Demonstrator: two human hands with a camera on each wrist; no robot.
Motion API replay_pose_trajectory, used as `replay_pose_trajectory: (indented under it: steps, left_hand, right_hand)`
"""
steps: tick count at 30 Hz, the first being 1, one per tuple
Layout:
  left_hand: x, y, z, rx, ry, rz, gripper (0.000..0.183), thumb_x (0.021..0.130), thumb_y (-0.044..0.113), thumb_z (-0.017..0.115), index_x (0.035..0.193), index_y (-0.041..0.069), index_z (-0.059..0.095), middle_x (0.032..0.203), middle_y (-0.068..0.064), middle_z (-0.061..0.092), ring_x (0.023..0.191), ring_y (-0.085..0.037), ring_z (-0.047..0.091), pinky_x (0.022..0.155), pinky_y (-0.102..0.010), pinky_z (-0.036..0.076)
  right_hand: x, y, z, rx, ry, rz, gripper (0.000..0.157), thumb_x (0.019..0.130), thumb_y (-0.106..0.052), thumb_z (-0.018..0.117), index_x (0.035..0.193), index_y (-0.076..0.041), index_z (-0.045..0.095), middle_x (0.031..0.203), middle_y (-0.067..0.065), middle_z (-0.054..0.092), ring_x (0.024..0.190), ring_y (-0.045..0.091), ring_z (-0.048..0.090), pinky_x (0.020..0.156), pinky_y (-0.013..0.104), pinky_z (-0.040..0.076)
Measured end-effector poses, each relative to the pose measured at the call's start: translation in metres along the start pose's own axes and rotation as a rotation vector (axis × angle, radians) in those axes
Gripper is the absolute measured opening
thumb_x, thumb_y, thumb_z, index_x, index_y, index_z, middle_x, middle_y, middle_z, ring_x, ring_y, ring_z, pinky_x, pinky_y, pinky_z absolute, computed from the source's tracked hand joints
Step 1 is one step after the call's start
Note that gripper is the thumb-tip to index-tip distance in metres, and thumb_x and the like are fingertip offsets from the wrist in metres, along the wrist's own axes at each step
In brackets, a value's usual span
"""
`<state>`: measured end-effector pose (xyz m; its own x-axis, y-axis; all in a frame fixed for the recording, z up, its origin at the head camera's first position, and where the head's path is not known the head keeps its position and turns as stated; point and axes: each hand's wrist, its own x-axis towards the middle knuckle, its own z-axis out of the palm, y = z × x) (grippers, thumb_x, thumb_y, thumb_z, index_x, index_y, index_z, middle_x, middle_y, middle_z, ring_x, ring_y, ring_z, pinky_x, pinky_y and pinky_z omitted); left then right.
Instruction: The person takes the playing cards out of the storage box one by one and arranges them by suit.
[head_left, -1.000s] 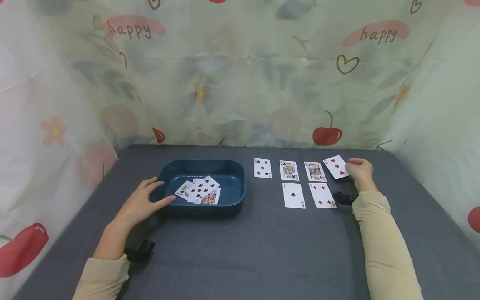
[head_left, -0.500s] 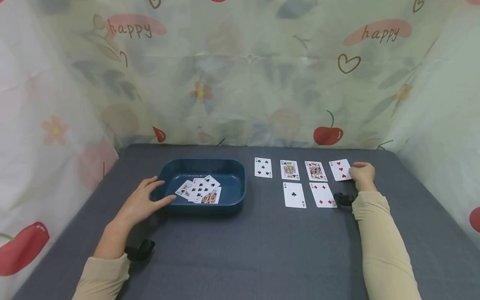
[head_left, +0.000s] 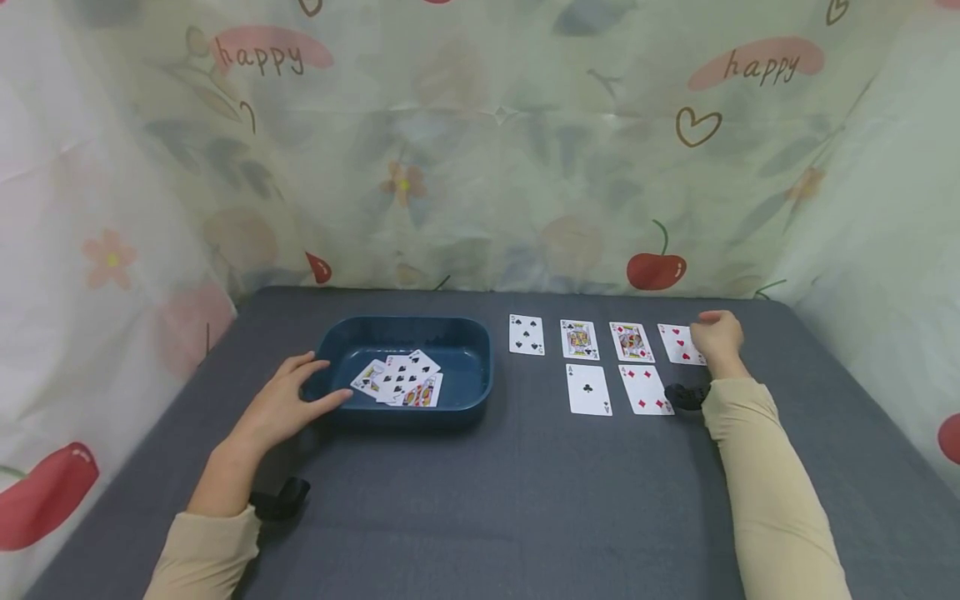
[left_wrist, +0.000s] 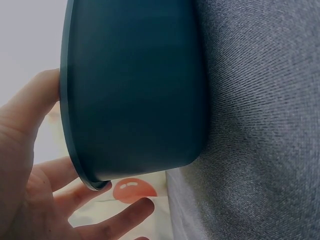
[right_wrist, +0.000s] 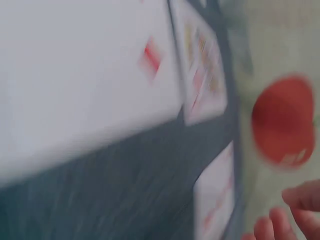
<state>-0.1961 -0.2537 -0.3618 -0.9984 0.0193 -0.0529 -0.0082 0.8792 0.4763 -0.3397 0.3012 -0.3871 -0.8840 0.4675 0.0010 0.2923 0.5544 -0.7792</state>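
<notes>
A dark blue rectangular tray holds several overlapping playing cards. My left hand rests at its left end, thumb and fingers spread and touching the rim; in the left wrist view the tray wall hides part of the fingers. On the right, a hearts card lies face up at the end of the back row. My right hand is just above its right edge, covering part of it. The right wrist view shows its fingers loosely bent, apart from the card and holding nothing.
In the back row also lie a spades card and two kings, one of clubs and one of diamonds. An ace of clubs and a diamonds card lie in front. A printed curtain hangs behind the grey-covered table.
My right hand straightened the tilted hearts card and moved it right into line with the row, then let go and rose slightly. My left hand and the tray stayed put.
</notes>
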Motion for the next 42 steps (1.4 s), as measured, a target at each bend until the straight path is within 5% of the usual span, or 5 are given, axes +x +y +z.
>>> replay_pose_trajectory:
  steps: [9,20,34,42]
  left_hand:
    - [0.0,-0.001,0.0,0.001,0.006,0.006,0.087,0.083,0.062,0.056,0.141,0.001,0.036,0.151,-0.026,0.019,0.135,-0.047,0.027,0.104,-0.065,0.028]
    - [0.001,0.0,0.004,-0.002,0.008,0.013,0.086,0.083,0.06,0.056,0.141,0.001,0.036,0.151,-0.026,0.02,0.134,-0.047,0.028,0.105,-0.064,0.028]
    - [0.001,-0.001,0.001,0.005,0.011,-0.003,0.084,0.083,0.059,0.057,0.141,0.001,0.037,0.151,-0.026,0.019,0.134,-0.047,0.027,0.104,-0.064,0.029]
    - [0.001,-0.001,0.001,0.007,0.007,-0.003,0.085,0.083,0.06,0.056,0.141,0.001,0.037,0.151,-0.026,0.02,0.134,-0.047,0.028,0.104,-0.064,0.029]
  right_hand:
    - [-0.039,-0.075,0.033,-0.071,-0.373,-0.429,0.035,0.093,-0.013,0.049,0.122,0.007,0.049,0.121,0.032,0.055,0.11,0.041,0.054,0.086,0.044,0.047]
    - [-0.103,-0.151,0.092,-0.032,-0.775,-0.777,0.026,0.09,-0.011,0.059,0.113,0.001,0.057,0.111,0.019,0.063,0.104,0.03,0.061,0.091,0.042,0.049]
    - [-0.149,-0.22,0.153,-0.134,-1.027,-0.989,0.027,0.089,-0.012,0.061,0.113,0.001,0.059,0.106,0.013,0.064,0.096,0.02,0.062,0.088,0.027,0.051]
    - [-0.156,-0.232,0.181,-0.276,-1.108,-0.977,0.031,0.087,-0.01,0.063,0.117,-0.001,0.059,0.111,0.012,0.064,0.104,0.019,0.06,0.093,0.026,0.049]
